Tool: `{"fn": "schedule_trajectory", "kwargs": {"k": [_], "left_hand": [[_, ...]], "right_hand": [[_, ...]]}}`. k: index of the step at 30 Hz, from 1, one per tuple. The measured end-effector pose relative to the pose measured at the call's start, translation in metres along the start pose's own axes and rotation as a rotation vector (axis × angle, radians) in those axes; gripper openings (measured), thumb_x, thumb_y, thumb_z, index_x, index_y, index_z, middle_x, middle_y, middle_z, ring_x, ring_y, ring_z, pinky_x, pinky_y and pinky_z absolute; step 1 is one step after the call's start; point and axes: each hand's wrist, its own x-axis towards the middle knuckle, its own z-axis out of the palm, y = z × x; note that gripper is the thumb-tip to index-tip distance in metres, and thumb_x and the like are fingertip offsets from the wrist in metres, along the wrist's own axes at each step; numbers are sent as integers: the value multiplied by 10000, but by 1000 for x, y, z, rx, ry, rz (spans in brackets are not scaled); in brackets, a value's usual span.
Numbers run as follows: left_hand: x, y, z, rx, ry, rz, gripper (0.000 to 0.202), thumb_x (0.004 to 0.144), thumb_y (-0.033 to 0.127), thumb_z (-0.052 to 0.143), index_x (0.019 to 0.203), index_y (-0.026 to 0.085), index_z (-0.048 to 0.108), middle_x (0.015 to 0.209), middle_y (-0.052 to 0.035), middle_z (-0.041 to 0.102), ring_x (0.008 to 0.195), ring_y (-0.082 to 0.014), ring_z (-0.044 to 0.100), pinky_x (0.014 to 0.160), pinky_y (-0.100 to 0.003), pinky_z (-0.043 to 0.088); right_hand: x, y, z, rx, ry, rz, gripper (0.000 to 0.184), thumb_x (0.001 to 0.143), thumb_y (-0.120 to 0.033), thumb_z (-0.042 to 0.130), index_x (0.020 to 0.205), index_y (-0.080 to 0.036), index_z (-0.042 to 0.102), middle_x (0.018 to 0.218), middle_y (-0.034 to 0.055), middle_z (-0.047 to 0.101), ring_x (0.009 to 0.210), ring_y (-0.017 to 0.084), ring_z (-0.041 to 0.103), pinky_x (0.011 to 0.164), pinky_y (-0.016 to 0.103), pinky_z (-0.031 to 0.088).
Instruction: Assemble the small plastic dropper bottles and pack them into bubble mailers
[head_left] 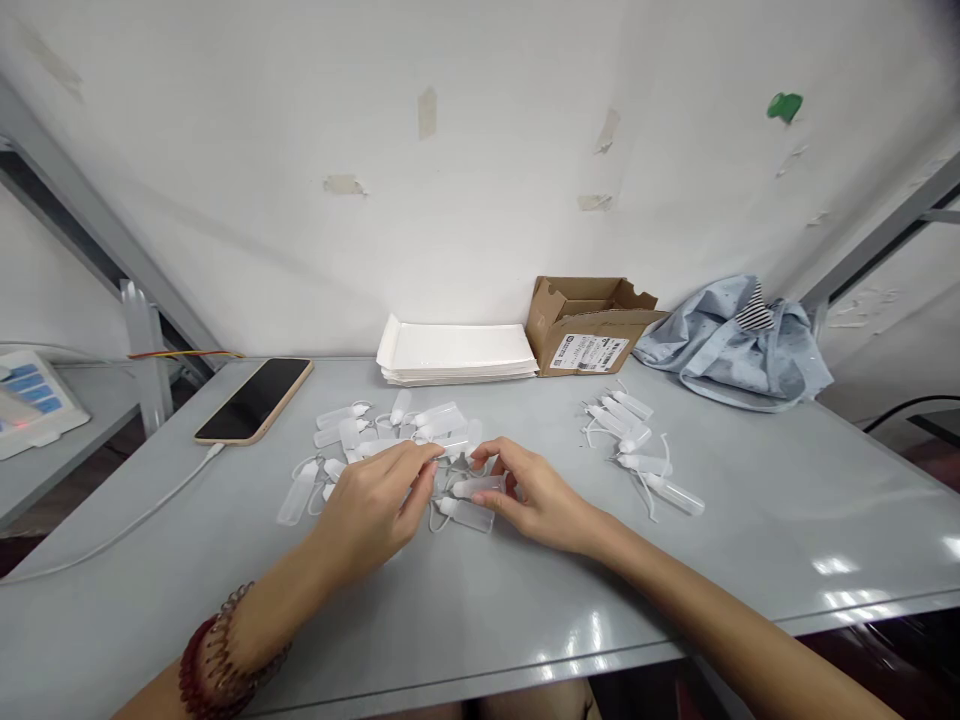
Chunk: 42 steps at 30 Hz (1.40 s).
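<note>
A loose pile of small clear plastic dropper bottles (298,493) with white caps and thin cords lies in the middle of the table. Over its right part reaches my left hand (381,500), thumb and fingers drawn together near the bottle necks; whatever they pinch is hidden. My right hand (534,497) comes in from the right, its thumb and fingers curled round the body of one lying dropper bottle (478,486). Just below that, another dropper bottle (469,515) lies on the table. A separate group of similar bottles (675,494) is spread farther right.
Behind the pile are a stack of white trays (459,350) and an open cardboard box (589,345). Light blue cloth (739,345) lies at the back right. A phone (255,402) with a charging cable (161,515) rests on the left. Grey table (420,620) underneath.
</note>
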Motion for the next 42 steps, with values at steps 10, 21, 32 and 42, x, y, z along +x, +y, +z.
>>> {"fn": "schedule_trajectory", "kwargs": {"k": [10,21,32,42], "left_hand": [[0,-1,-3,0,52,9,167,896,142,450,999,153,581,808,-50,696,667,-148,644,593,-247,485],[0,-1,-3,1,62,40,141,893,139,473,979,142,584,760,-35,679,625,-133,622,561,-233,461],[-2,-2,-3,-33,71,56,141,885,126,494,996,145,581,763,-21,663,644,-125,613,574,-224,444],[0,9,-1,-222,-139,-46,162,918,200,457,1043,168,555,750,2,612,639,-112,568,577,-222,423]], "right_hand": [[6,2,-33,-19,69,26,169,825,-339,611,922,-201,606,907,39,655,834,170,611,702,291,486],[-6,59,-129,-796,295,702,58,745,-185,618,783,-146,641,833,127,669,749,245,606,564,298,376],[5,38,-88,-589,201,427,186,780,-358,613,850,-191,658,802,13,651,692,135,556,588,231,383],[-3,-5,-31,-332,367,-105,117,837,-276,606,871,-173,562,741,0,533,617,106,453,542,220,367]]}}
